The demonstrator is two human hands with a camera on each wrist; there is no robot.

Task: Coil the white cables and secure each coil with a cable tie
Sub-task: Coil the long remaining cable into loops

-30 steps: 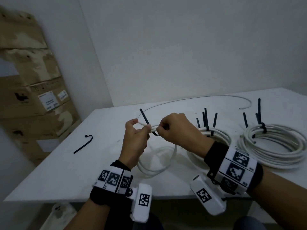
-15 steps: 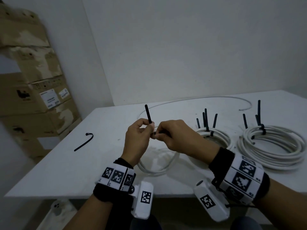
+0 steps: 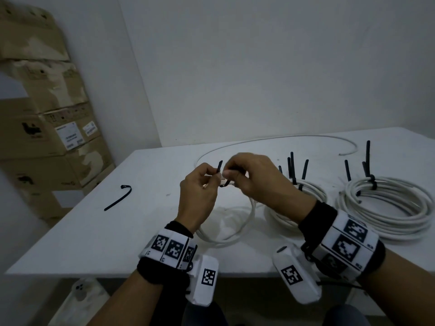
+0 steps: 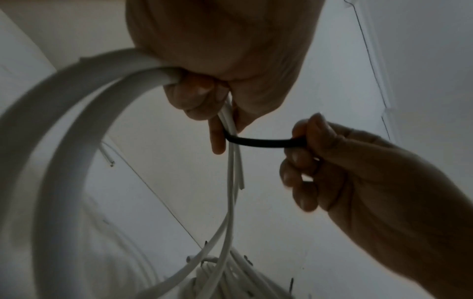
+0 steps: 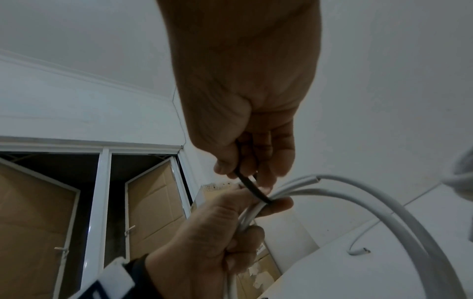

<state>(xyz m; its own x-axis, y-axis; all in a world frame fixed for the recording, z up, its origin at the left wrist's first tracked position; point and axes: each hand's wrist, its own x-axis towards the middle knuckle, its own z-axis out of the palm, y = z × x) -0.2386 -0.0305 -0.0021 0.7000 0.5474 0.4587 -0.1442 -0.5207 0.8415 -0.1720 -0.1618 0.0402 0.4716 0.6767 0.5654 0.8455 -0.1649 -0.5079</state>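
Observation:
My left hand (image 3: 214, 177) grips a small coil of white cable (image 3: 237, 234) at its top, and its lower loops hang down to the table (image 3: 94, 255). A black cable tie (image 3: 220, 166) wraps round the gathered strands, one end sticking up by my left thumb. My right hand (image 3: 230, 175) pinches the tie's other end right beside the left hand. The left wrist view shows the tie (image 4: 263, 142) stretched from the cable (image 4: 76, 105) to my right hand (image 4: 304, 144). The right wrist view shows the tie (image 5: 252, 187) crossing the cable (image 5: 358, 197) at my left fingers (image 5: 276, 204).
Two tied white coils lie to the right, a nearer coil (image 3: 313, 191) and a bigger coil (image 3: 388, 208), with black tie ends standing up. A spare black tie (image 3: 117, 196) lies at left. A loose cable (image 3: 282, 138) curves along the back. Cardboard boxes (image 3: 47, 137) stack at left.
The tie's upper end went from leaning left to upright and now shows shorter. My right hand has moved up and closer against the left hand. The coil stays in my left hand.

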